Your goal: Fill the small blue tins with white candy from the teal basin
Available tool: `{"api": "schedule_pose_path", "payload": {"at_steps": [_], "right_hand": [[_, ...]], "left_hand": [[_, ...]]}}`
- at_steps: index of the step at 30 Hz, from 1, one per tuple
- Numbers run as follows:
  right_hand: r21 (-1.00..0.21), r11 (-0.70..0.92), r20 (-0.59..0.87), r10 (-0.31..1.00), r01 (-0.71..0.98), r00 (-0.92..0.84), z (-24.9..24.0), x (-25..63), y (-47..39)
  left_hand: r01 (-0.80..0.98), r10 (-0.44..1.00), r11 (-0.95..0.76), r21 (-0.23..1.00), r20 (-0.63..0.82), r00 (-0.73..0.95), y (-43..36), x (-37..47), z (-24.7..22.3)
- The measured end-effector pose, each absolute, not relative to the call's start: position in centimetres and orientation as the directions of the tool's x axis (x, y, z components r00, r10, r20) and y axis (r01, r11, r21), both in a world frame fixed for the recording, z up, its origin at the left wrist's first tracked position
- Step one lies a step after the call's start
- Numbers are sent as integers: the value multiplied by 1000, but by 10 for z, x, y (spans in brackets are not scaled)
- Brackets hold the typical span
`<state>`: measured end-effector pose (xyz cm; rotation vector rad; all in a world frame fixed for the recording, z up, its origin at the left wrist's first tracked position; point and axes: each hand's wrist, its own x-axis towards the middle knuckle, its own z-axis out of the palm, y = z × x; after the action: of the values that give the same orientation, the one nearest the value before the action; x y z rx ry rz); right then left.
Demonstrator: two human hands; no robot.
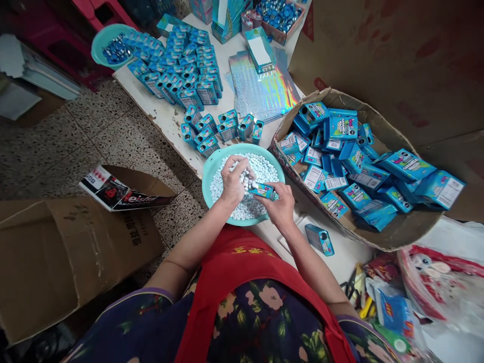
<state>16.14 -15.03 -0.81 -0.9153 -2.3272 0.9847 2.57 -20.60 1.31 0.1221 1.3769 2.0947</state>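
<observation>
A mint-green bowl [206,190] full of small white candies [242,212] stands at the near end of the white table. Over the bowl, my left hand [234,182] has its fingers curled around a clump of these candies, some of them showing at the fingertips. My right hand [282,202] grips a small blue box [261,190] lying tilted over the bowl's right side. The candies in my left hand are close against the left end of this box. Whether any candies are inside the box is hidden.
Several upright blue boxes [227,129] stand just beyond the bowl, with a larger cluster [181,65] behind. To the right is a cardboard box [393,242] of blue boxes; a single box [319,239] lies nearer. Scissors [355,287] lie lower right.
</observation>
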Motion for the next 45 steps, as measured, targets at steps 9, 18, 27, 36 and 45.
{"api": "schedule_pose_path", "payload": {"at_steps": [9, 18, 27, 36, 45], "right_hand": [[-765, 530, 168, 712, 365, -681, -5, 163, -150], [-785, 472, 87, 724, 400, -685, -10, 155, -154], [-832, 410, 62, 738, 373, -672, -14, 155, -157], [-844, 420, 114, 748, 333, -654, -16, 152, -159], [-927, 252, 41, 803, 277, -594, -20, 170, -155]], "left_hand": [[-401, 540, -253, 881, -215, -814, -205, 29, 19], [-361, 612, -214, 908, -163, -774, -208, 32, 18], [-318, 541, -274, 908, -129, -831, -211, 32, 20], [-301, 422, -302, 904, -157, -893, -210, 26, 16], [-695, 558, -333, 637, -461, -690, -216, 10, 38]]}}
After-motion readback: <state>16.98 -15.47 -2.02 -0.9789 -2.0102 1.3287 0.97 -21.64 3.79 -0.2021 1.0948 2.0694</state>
